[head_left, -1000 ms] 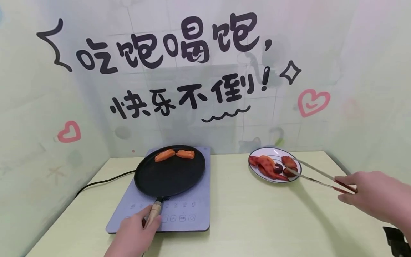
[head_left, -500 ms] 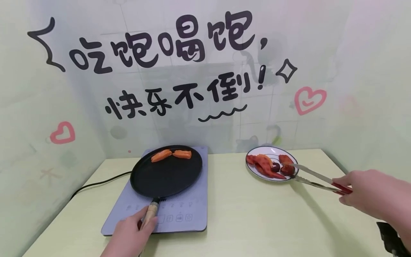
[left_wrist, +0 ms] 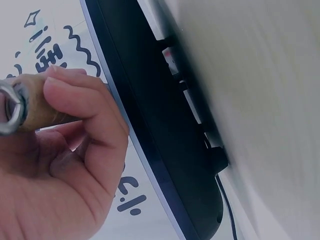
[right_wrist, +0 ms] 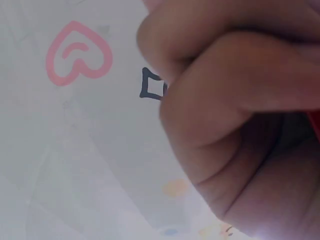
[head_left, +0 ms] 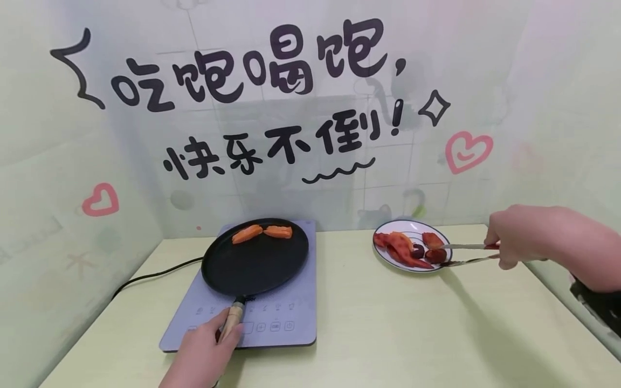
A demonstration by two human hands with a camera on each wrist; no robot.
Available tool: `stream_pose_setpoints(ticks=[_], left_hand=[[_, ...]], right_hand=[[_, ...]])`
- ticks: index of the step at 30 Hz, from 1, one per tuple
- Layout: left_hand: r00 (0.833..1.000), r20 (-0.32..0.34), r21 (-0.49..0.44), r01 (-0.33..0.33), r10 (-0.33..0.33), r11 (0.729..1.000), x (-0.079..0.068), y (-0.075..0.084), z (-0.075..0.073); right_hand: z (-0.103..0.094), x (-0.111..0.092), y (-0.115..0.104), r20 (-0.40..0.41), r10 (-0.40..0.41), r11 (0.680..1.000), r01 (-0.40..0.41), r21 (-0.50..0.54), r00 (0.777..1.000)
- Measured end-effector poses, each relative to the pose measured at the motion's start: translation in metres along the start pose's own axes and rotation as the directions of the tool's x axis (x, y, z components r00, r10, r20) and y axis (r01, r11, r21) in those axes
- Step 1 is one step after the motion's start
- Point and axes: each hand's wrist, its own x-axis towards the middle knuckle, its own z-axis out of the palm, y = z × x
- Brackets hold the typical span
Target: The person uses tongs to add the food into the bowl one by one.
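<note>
My left hand [head_left: 206, 347] grips the wooden handle [head_left: 233, 319] of a black frying pan [head_left: 257, 264], which sits on an induction cooktop [head_left: 291, 337]. Two orange pieces of food [head_left: 277, 231] lie near the pan's far edge. The left wrist view shows the fingers curled round the handle's end. On the right, my right hand [head_left: 533, 240] holds metal tongs [head_left: 468, 247] with red grips. The tips of the tongs reach the right rim of a white plate [head_left: 388, 262], beside a dark brown piece of food [head_left: 435, 256]. Whether they touch that piece, I cannot tell.
Also on the plate are red strips of food [head_left: 405, 252], a small dark round piece [head_left: 418, 250] and a reddish-brown piece [head_left: 432, 240]. A black cable [head_left: 160, 275] runs left from the cooktop over the table [head_left: 378, 334]. A printed wall [head_left: 339, 205] stands close behind.
My right hand has risen and turned, so the tongs lie nearly level at the plate's right rim. The left hand keeps its hold on the pan handle. The head view has shifted slightly.
</note>
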Motion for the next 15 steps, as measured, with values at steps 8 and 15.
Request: stream_pose_setpoints(ticks=[8, 15], left_hand=[[1.0, 0.002, 0.016, -0.002, 0.002, 1.0, 0.003, -0.001, 0.001], [1.0, -0.001, 0.024, 0.01, -0.01, 1.0, 0.001, 0.0, 0.002]], right_hand=[[0.007, 0.01, -0.002, 0.0, 0.009, 1.0, -0.009, 0.017, 1.0], [0.02, 0.01, -0.003, -0.041, 0.003, 1.0, -0.004, -0.022, 0.999]])
